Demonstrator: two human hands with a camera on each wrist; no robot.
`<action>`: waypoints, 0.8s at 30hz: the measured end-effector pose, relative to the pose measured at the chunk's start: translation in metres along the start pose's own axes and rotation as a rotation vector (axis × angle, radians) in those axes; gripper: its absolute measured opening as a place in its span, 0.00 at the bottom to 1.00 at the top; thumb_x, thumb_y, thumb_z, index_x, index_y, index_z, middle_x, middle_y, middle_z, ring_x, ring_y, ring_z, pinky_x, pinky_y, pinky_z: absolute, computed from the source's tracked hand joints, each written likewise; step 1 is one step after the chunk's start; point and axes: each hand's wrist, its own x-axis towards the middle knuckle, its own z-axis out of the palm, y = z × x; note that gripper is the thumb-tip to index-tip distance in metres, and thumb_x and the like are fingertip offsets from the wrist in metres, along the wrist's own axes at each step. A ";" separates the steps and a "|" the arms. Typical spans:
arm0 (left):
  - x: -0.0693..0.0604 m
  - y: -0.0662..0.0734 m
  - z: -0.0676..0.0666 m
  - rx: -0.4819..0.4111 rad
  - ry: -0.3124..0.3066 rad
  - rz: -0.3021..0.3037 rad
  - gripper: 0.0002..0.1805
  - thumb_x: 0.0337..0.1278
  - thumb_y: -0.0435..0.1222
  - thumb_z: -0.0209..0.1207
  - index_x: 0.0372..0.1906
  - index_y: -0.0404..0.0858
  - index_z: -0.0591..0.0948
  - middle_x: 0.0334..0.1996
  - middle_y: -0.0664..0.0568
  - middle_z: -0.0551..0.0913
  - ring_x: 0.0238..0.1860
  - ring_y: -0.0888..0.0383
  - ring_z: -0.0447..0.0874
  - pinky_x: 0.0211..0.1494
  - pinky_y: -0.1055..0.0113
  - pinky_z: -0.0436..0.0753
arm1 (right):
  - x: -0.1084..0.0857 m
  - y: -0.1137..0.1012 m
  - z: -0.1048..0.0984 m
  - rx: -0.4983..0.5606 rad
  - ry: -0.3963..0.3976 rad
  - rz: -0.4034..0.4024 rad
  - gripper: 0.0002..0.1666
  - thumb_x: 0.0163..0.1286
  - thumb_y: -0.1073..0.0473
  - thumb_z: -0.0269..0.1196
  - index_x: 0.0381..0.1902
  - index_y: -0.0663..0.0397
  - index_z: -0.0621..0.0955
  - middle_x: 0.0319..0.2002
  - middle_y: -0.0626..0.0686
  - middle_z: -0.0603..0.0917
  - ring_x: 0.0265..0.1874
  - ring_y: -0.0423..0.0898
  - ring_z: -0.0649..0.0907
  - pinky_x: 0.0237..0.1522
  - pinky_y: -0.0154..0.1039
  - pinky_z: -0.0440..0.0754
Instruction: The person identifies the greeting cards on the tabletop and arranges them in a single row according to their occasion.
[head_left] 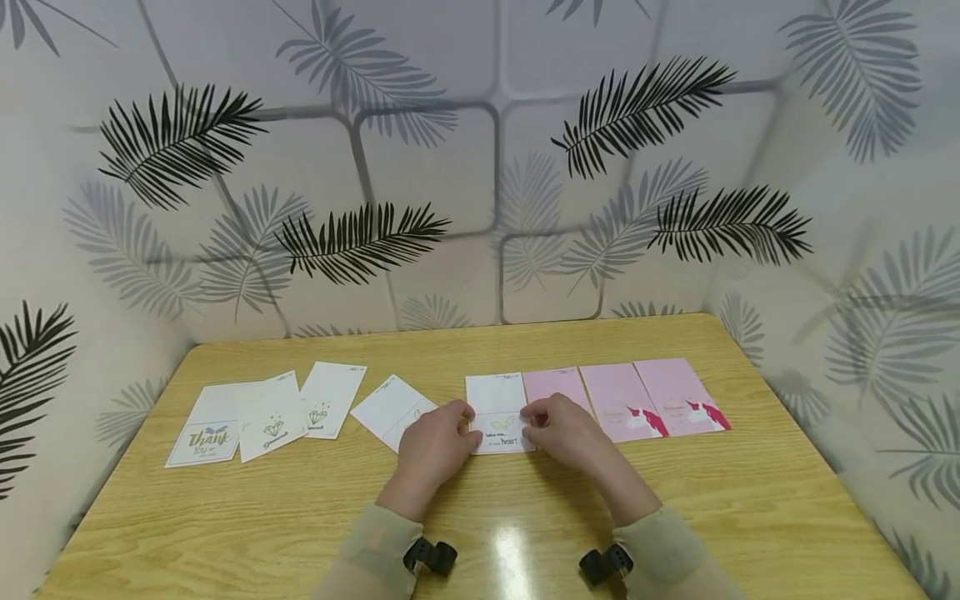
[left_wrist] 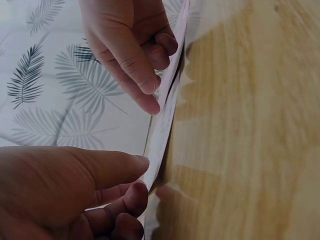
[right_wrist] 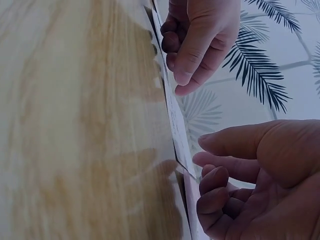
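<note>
A white card (head_left: 501, 435) with gold wings and the word "heart" lies between the two hands. My left hand (head_left: 438, 446) is at its left side, thumb and index finger by the edge, and my right hand (head_left: 566, 429) is at its right side. In the left wrist view the left hand (left_wrist: 85, 190) has its thumb extended beside the card (left_wrist: 159, 140). The right wrist view has the right hand (right_wrist: 260, 175) with thumb and index finger slightly apart near the card's corner. Neither hand plainly pinches the card.
Pink cards (head_left: 558, 385), two showing unicorns (head_left: 618, 400), continue the row to the right. A tilted white card (head_left: 390, 408) lies left of the left hand. Farther left are a "Thank you" card (head_left: 206, 425) and two diamond cards (head_left: 272, 417) on the wooden table (head_left: 510, 508).
</note>
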 end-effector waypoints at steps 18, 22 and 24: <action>-0.024 -0.052 -0.047 -0.059 0.163 -0.117 0.19 0.74 0.40 0.68 0.63 0.37 0.87 0.44 0.51 0.88 0.42 0.51 0.86 0.43 0.50 0.83 | 0.009 -0.024 0.007 0.194 0.010 -0.030 0.23 0.78 0.61 0.70 0.68 0.60 0.86 0.55 0.56 0.88 0.48 0.50 0.89 0.43 0.42 0.88; -0.027 -0.060 -0.056 -0.056 0.197 -0.145 0.22 0.74 0.39 0.69 0.66 0.36 0.85 0.49 0.45 0.88 0.48 0.45 0.87 0.47 0.45 0.84 | 0.012 -0.034 0.013 0.223 -0.008 -0.053 0.26 0.79 0.60 0.69 0.71 0.60 0.84 0.57 0.56 0.88 0.51 0.51 0.90 0.46 0.44 0.89; -0.029 -0.063 -0.059 -0.054 0.213 -0.157 0.22 0.74 0.39 0.69 0.67 0.35 0.85 0.50 0.43 0.88 0.48 0.43 0.86 0.48 0.43 0.84 | 0.014 -0.039 0.017 0.229 -0.010 -0.062 0.27 0.79 0.60 0.69 0.72 0.59 0.83 0.57 0.55 0.89 0.55 0.53 0.90 0.48 0.45 0.89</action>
